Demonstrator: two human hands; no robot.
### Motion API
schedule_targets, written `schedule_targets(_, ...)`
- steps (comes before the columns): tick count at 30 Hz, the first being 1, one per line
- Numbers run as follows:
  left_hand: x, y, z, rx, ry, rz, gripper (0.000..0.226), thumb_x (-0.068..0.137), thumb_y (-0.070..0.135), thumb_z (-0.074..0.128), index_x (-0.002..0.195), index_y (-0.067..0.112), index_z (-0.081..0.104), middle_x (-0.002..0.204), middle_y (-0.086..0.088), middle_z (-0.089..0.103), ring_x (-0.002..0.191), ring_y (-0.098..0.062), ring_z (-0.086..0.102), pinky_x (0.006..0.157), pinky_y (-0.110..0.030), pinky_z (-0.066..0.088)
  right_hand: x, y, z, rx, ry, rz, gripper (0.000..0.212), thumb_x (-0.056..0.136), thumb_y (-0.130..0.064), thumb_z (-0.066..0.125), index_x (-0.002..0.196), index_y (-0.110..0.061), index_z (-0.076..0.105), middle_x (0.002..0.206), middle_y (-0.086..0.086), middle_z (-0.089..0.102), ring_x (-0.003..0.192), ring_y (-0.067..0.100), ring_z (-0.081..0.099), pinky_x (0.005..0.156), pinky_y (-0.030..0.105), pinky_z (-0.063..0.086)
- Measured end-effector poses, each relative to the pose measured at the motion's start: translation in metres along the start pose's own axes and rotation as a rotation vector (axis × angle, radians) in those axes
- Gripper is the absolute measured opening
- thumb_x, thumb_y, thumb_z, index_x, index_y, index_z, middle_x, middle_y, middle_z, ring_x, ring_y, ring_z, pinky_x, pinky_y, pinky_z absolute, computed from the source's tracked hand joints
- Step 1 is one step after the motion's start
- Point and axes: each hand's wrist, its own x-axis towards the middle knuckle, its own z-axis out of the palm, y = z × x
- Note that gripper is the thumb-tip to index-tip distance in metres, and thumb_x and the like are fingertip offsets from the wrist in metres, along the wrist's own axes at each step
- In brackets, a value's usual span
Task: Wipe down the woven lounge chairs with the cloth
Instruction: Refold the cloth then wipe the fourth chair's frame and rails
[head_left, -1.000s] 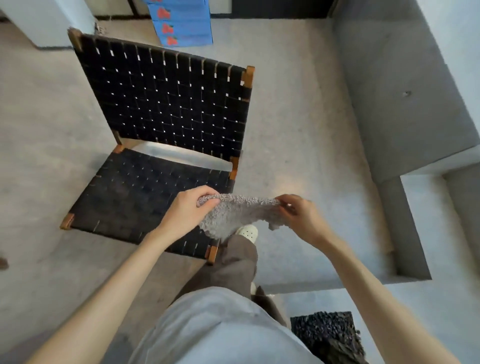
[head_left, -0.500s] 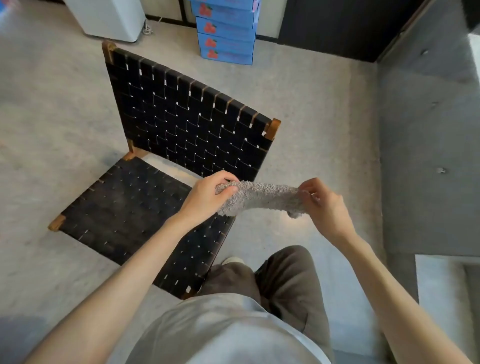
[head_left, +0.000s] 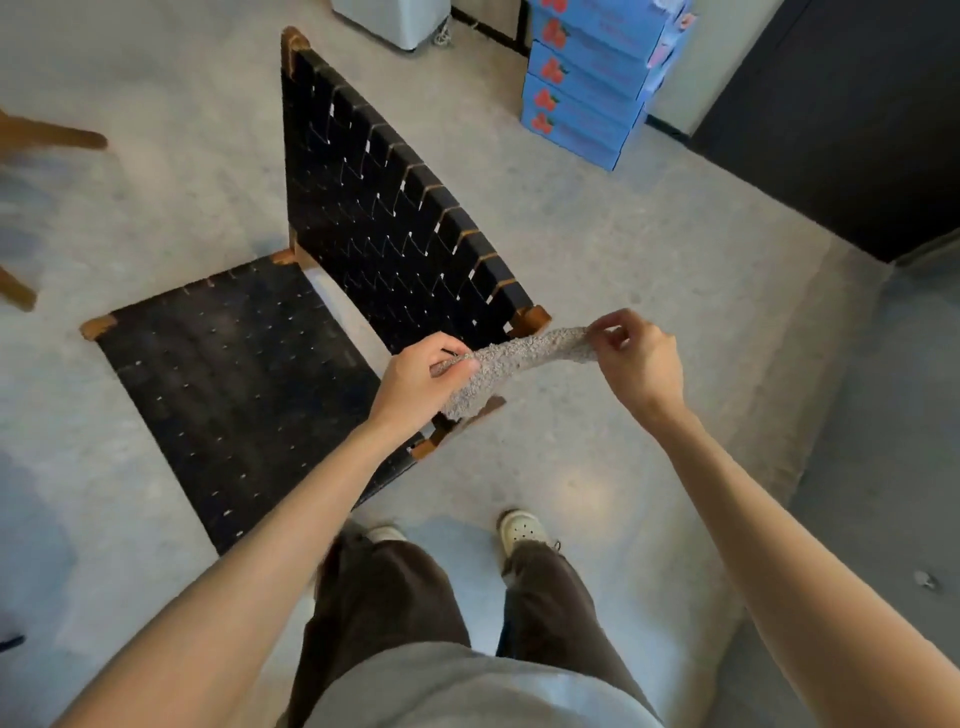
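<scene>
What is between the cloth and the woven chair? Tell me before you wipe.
Nothing visible. The left hand and right hand hold the cloth stretched beside the near top corner of the backrest; nothing lies on it or the seat.

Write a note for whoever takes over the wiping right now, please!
Left grip pinches one end of the grey cloth; right grip pinches the other, cloth stretched between them.
Cloth is held up over the black woven lounge chair, near its top corner.
Done: cannot tell that anything is wiped.
Left: wipe seat and backrest.
</scene>
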Motion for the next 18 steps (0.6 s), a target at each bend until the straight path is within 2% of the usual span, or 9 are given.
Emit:
schedule_targets(3,0.003,0.009,0.033,-0.056,0.115,-0.095,0.012,0.091,0.028,0.063,0.102,0.023,0.063,0.096,0.016,0.063,0.095,0.003,0.058,0.074,-0.009,0.042,0.032,0.012,-0.007,0.021,-0.037,-0.074,0.018,0.086,-0.018,0.058,0.097,-0.023,0.072,0.096,0.002,0.073,0.089,0.021,0.067,0.069,0.023,0.046)
schedule_targets(6,0.010,0.009,0.055,-0.114,0.242,-0.221,0.013,0.092,0.024,0.061,0.103,0.018,0.064,0.099,0.008,0.065,0.097,-0.008,0.059,0.081,-0.020,0.046,0.055,0.008,-0.001,0.072,-0.034,-0.185,0.020,0.089,-0.016,0.058,0.101,-0.017,0.074,0.097,0.005,0.075,0.091,0.018,0.069,0.074,0.017,0.047)
schedule_targets(8,0.015,0.003,0.062,-0.120,0.281,-0.295,0.014,0.093,0.022,0.061,0.105,0.016,0.065,0.100,0.006,0.065,0.099,-0.012,0.060,0.085,-0.025,0.047,0.066,0.005,0.014,0.103,-0.084,-0.270,0.024,0.091,-0.016,0.056,0.108,-0.012,0.072,0.104,0.006,0.073,0.097,0.019,0.069,0.085,0.025,0.052)
schedule_targets(11,0.020,-0.006,0.067,-0.093,0.295,-0.338,0.011,0.093,0.023,0.060,0.102,0.017,0.064,0.097,0.006,0.063,0.098,-0.014,0.060,0.085,-0.027,0.048,0.072,0.004,0.047,0.045,-0.272,-0.354,0.041,0.094,-0.027,0.057,0.132,-0.010,0.055,0.120,0.008,0.067,0.108,0.024,0.063,0.094,0.035,0.050)
schedule_targets(13,0.024,-0.013,0.072,-0.110,0.325,-0.359,0.010,0.093,0.025,0.061,0.099,0.018,0.064,0.095,0.006,0.064,0.096,-0.013,0.060,0.084,-0.028,0.048,0.071,0.009,0.073,-0.018,-0.410,-0.418,0.062,0.094,-0.036,0.056,0.147,-0.011,0.034,0.140,0.010,0.050,0.126,0.024,0.049,0.105,0.034,0.041)
schedule_targets(14,0.026,-0.016,0.074,-0.120,0.333,-0.368,0.010,0.093,0.025,0.061,0.100,0.018,0.064,0.096,0.005,0.065,0.095,-0.013,0.060,0.084,-0.028,0.048,0.069,0.013,0.085,-0.036,-0.427,-0.466,0.070,0.094,-0.037,0.057,0.151,-0.011,0.024,0.149,0.010,0.038,0.134,0.024,0.038,0.111,0.032,0.034)
schedule_targets(16,0.030,-0.022,0.078,-0.131,0.330,-0.362,0.009,0.093,0.024,0.061,0.100,0.019,0.063,0.099,0.005,0.064,0.096,-0.011,0.060,0.085,-0.027,0.048,0.072,0.022,0.103,-0.025,-0.346,-0.551,0.075,0.094,-0.033,0.058,0.152,-0.010,0.017,0.151,0.012,0.025,0.135,0.025,0.031,0.112,0.029,0.028)
schedule_targets(18,0.036,-0.026,0.082,-0.137,0.324,-0.331,0.006,0.093,0.024,0.061,0.097,0.021,0.063,0.098,0.007,0.064,0.094,-0.008,0.059,0.082,-0.022,0.047,0.076,0.030,0.116,-0.011,-0.231,-0.605,0.069,0.095,-0.028,0.058,0.151,-0.011,0.022,0.146,0.015,0.027,0.128,0.027,0.039,0.106,0.032,0.038)
